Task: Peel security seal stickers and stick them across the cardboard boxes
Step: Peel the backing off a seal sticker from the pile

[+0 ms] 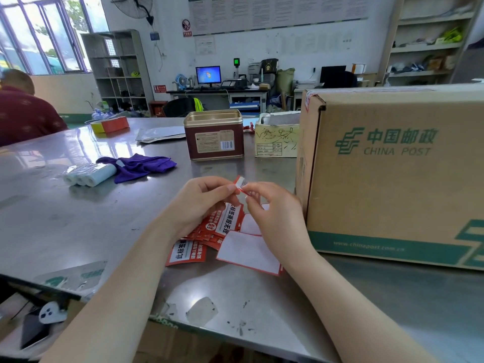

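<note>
Steel covered the worktable (65,221), which reflected the window light of a mail room with shelves and a computer desk behind it. At the centre of the view, the left hand (201,203) and the right hand (272,216) met just above the table, both pinching the top end of one red-and-white seal sticker (239,183); its lower part hung between the palms. Directly beneath the hands, toward 6 o'clock, a loose heap of stickers (207,237) lay on the table, some printed side up, others showing white backing. At 3 o'clock from the hands, close beside the right wrist, stood a large China Post cardboard box (392,174). At 12 o'clock sat a brown tin (213,136), and at 10 o'clock a purple cloth (138,166) touched a pack of paper rolls (89,174).
</note>
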`<state>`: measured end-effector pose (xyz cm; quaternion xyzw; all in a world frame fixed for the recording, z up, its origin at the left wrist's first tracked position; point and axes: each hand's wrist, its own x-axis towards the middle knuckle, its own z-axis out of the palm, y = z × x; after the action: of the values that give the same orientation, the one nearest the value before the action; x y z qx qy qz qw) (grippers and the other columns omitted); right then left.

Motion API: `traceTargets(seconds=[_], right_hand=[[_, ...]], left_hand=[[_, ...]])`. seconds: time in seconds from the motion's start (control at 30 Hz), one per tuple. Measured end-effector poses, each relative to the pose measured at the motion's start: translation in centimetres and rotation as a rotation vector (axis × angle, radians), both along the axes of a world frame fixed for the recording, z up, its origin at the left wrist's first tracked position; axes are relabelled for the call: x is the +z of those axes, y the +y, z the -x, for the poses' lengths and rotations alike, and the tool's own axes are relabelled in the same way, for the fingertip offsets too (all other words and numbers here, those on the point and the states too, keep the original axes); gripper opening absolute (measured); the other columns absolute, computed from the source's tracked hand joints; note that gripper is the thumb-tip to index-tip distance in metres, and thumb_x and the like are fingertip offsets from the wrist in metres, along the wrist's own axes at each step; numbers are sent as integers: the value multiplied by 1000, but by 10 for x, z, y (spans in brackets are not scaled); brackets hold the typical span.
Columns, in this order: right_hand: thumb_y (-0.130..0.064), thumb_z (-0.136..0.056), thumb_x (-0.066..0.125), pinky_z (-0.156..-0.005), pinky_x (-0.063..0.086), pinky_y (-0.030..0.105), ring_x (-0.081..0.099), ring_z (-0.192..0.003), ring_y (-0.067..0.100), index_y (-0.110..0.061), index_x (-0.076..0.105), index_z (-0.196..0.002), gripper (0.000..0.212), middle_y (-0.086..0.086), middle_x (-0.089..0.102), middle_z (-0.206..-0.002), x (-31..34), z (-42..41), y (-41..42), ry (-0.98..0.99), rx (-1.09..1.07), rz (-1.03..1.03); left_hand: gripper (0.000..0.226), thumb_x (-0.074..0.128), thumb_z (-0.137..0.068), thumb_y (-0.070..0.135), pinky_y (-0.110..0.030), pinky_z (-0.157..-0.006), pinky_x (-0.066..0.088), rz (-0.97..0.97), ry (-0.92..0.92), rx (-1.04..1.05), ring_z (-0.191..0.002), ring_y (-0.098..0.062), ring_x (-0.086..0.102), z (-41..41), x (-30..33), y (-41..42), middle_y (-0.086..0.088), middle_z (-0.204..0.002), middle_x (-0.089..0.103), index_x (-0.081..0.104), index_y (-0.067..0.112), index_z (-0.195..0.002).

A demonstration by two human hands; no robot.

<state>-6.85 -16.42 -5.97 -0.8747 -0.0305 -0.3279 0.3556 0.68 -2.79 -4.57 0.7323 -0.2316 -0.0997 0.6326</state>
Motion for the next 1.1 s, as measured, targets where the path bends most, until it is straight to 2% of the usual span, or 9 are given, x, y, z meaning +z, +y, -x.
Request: traceTargets(seconds=[0.1, 0.2, 0.27, 0.4, 0.53, 0.67, 0.87, 1.0, 1.1], right_hand=[[-14, -93, 53, -74, 38, 9, 59, -98, 13, -12, 67, -111, 24, 3, 68, -108, 0, 1, 1, -7, -7, -6], [-14, -93, 52, -78, 40, 13, 59, -99, 15, -11, 67, -111, 24, 4, 67, -107, -1, -1, -1, -9, -12, -13], [-14, -93, 51, -80, 41, 17, 58, -100, 15, -12, 67, -111, 24, 4, 67, -107, -1, -2, -1, -10, -16, -22], [-14, -93, 52, -77, 39, 10, 57, -99, 13, -14, 65, -114, 25, 2, 65, -108, -3, -2, 0, -18, -12, -2], [-14, -91, 56, -82, 47, 23, 59, -96, 15, -13, 68, -107, 20, 3, 67, -104, -2, -2, 1, -55, -12, 13], [-17, -92, 55, -81, 44, 19, 59, -95, 12, -14, 68, -108, 21, 2, 67, -104, -2, -2, 0, -43, -21, 40], [-18, -93, 53, -73, 37, 7, 57, -92, 11, -14, 68, -106, 20, 2, 66, -102, -3, -4, -1, -39, -26, 39], [-16, -92, 54, -79, 47, 25, 59, -92, 14, -14, 70, -101, 18, 2, 67, -99, -5, -6, -1, -47, -15, 11], [-17, -92, 55, -80, 47, 26, 59, -93, 14, -14, 70, -102, 18, 2, 67, -99, -6, -7, -2, -45, -14, 18]], left_hand=[[24, 58, -89, 16, -29, -69, 51, 18, 10, -9, -65, -15, 63, 1, 0, 1, -8, -76, 71, 76, 21, -74], [27, 55, -91, 12, -44, -81, 50, 52, 38, -20, -70, -22, 64, 2, 1, 0, -11, -77, 70, 77, 17, -74], [29, 54, -91, 10, -46, -84, 46, 61, 36, -24, -70, -22, 62, 3, 1, -1, -10, -76, 70, 77, 17, -75], [25, 53, -91, 8, -43, -84, 46, 44, -3, -32, -80, -27, 61, 3, 0, -1, -16, -82, 69, 76, 12, -81], [25, 54, -91, 11, -27, -72, 51, -13, -45, -65, -79, -22, 64, 1, -2, 1, -13, -85, 71, 77, 16, -82], [25, 55, -90, 12, -27, -70, 53, -21, -39, -66, -76, -19, 66, 0, -1, 2, -8, -82, 72, 77, 18, -80], [22, 56, -89, 14, -45, -85, 52, -30, -55, -64, -82, -29, 68, 2, 0, 2, -12, -83, 72, 76, 15, -81], [22, 57, -90, 13, -45, -85, 52, -42, -106, -56, -82, -29, 69, 3, -1, 1, -16, -84, 71, 76, 17, -79], [22, 57, -90, 14, -43, -82, 53, -59, -138, -45, -83, -30, 69, 3, -1, 0, -16, -85, 71, 75, 18, -77]])
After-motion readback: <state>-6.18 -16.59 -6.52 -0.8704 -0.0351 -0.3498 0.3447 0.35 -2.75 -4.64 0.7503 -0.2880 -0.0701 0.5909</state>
